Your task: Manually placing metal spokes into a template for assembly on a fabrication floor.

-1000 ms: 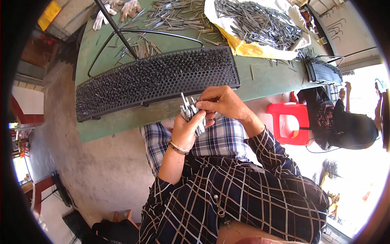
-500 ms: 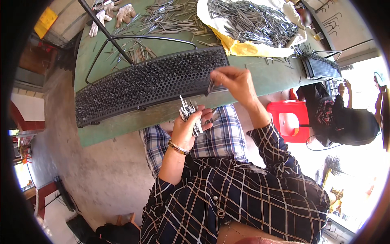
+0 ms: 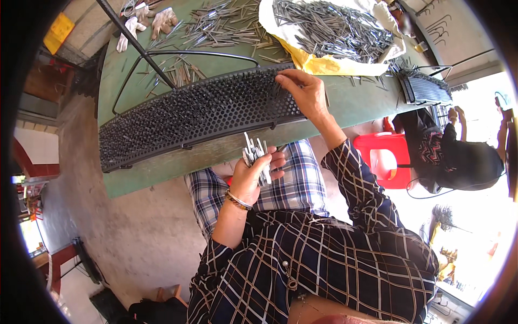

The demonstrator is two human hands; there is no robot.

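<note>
My left hand (image 3: 252, 175) is closed around a bunch of thin silvery metal rods (image 3: 256, 154), which fan upward past the thumb just below the near edge of a black perforated rack (image 3: 216, 110). Many slender dark pieces stand upright in the rack's round holes, densest toward the left; a stretch along the near right side shows bare holes. At the rack's right end, my right hand (image 3: 308, 96) pinches a thin metal rod at its fingertips, touching or just over the far right holes. Those fingertips partly hide the rod.
Loose rods (image 3: 226, 27) lie scattered across the green table (image 3: 345, 97). A white and yellow sack (image 3: 329, 66) holds a heap of them. Work gloves (image 3: 163, 21) lie at the far left. To the right are a red plastic chair (image 3: 372, 143), a second rack (image 3: 426, 89) and another person (image 3: 464, 156).
My right hand has moved up and away from me, onto the rack's far right end with the rod. My left hand has shifted only slightly, still gripping the bunch.
</note>
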